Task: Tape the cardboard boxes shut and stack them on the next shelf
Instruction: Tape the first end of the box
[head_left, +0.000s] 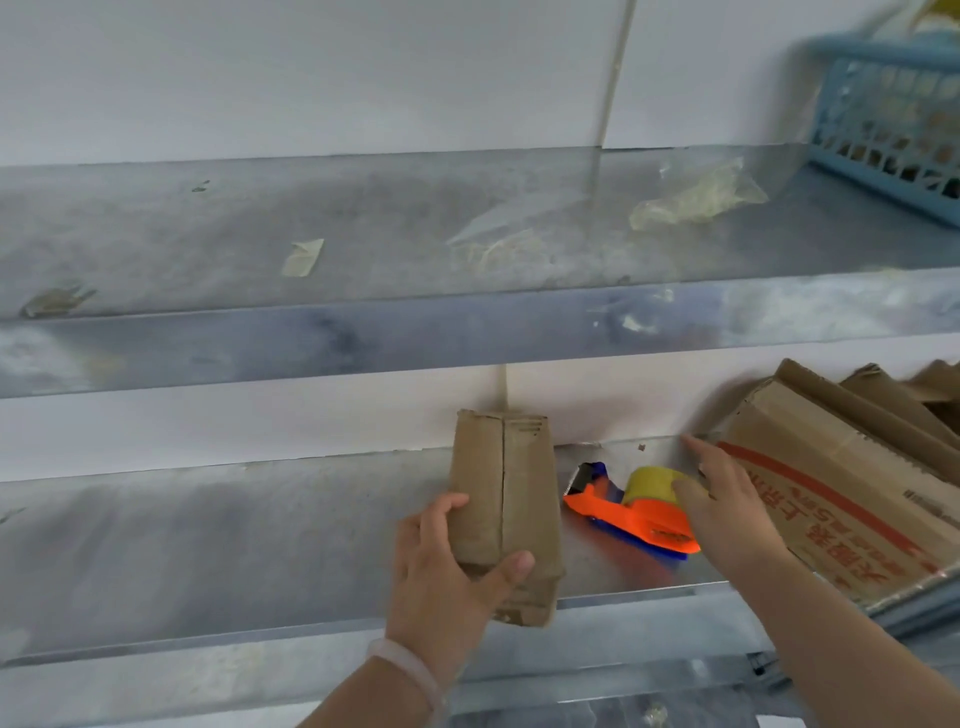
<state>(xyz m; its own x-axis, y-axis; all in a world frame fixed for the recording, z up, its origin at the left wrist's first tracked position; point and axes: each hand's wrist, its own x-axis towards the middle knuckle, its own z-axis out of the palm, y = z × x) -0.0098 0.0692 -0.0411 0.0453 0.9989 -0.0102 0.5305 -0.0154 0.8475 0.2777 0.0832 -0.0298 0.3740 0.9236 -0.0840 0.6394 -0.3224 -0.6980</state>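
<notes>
My left hand (447, 577) grips the near end of a small brown cardboard box (506, 499) lying on the lower metal shelf (208, 545), its flap seam facing up. To its right lies an orange and blue tape dispenser (631, 514) with a yellowish roll. My right hand (727, 509) is on the dispenser's right end, thumb against the roll and fingers extended behind it. A larger cardboard box with red print (841, 499) leans tilted at the right end of the same shelf, right behind that hand.
The upper metal shelf (363, 249) carries scraps of used tape (304, 257), crumpled clear plastic (696, 197) and a blue plastic basket (893, 119) at the far right. More folded cardboard (914, 395) stands behind the big box. A white wall backs both shelves.
</notes>
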